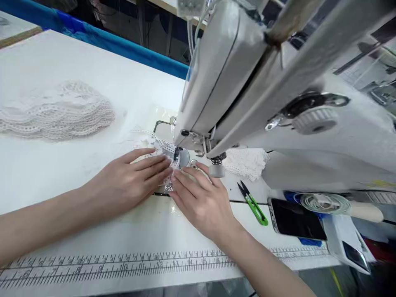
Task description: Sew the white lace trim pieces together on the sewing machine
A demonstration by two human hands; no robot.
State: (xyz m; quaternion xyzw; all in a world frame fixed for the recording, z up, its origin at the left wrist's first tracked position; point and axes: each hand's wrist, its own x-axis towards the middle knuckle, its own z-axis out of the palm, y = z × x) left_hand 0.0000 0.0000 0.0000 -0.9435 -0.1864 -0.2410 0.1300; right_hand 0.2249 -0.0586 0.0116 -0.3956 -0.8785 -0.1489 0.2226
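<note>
My left hand (133, 181) lay flat at frame centre, fingers straight and together, pressing the lace strip (161, 147) at the sewing machine's (229, 82) needle. My right hand (204, 200), fingers also extended, touched the strip's near edge. Green snips (253, 203) lay right of centre.

a white sewing machine (247, 82) stands on a white table (62, 173), and both bare hands lie flat just in front of its needle: the left hand (130, 183) and the right hand (202, 202) press down a small piece of white lace (161, 150). right of the needle lie green thread snips (253, 204) and a dark phone (295, 218). well to the machine's left sits a pile of lace trim (58, 111), and a printed ruler (123, 264) runs along the table's near edge.
</note>
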